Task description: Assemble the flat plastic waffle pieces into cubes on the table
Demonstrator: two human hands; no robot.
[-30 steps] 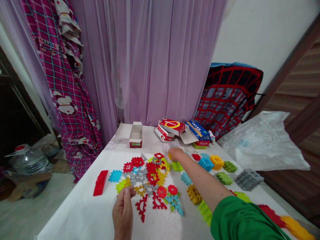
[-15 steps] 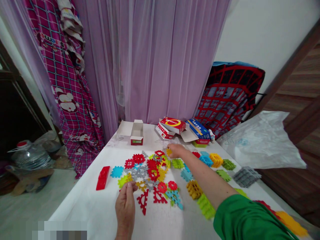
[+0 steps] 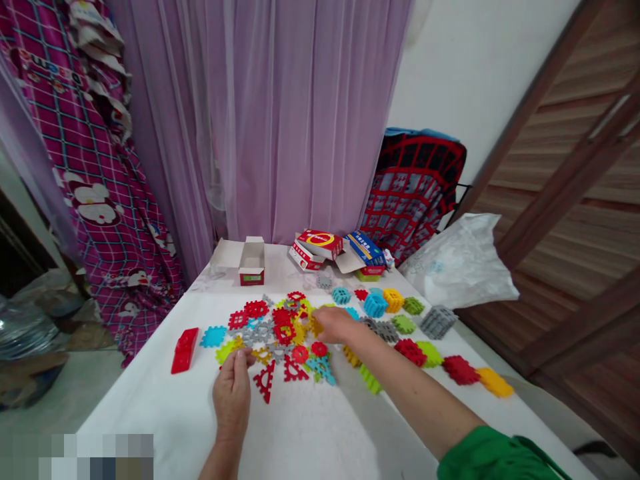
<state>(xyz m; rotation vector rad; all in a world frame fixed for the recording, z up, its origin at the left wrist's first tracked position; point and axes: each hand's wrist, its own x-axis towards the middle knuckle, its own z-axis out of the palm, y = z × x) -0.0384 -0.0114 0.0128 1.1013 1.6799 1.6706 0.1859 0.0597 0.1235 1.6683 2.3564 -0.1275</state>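
A loose pile of toothed plastic building pieces lies mid-table, among them red pieces [image 3: 284, 327], grey pieces [image 3: 257, 335] and a red triangle [image 3: 265, 381]. At the pile's right edge, my right hand [image 3: 334, 325] is closed with a yellow toothed piece [image 3: 315, 325] at its fingertips. My left hand [image 3: 233, 383] rests at the near left of the pile, thumb and fingers drawn together. Whether it holds a small piece I cannot make out. Beyond its fingertips are a lime piece [image 3: 226, 351] and a yellow piece [image 3: 263, 355].
Sorted stacks stand to the right, including blue [image 3: 375, 304], grey [image 3: 439, 322], red [image 3: 460, 370] and yellow [image 3: 494, 382]. A red plastic part [image 3: 185, 350] lies left. An open box [image 3: 252, 275], red cartons [image 3: 320, 244] and a blue carton [image 3: 366, 248] sit at the back, a white bag [image 3: 457, 267] right.
The view has turned right, so everything sits further left. My right hand has come back nearer, from the pile's far edge to its right side. My left hand stays beside the pile.
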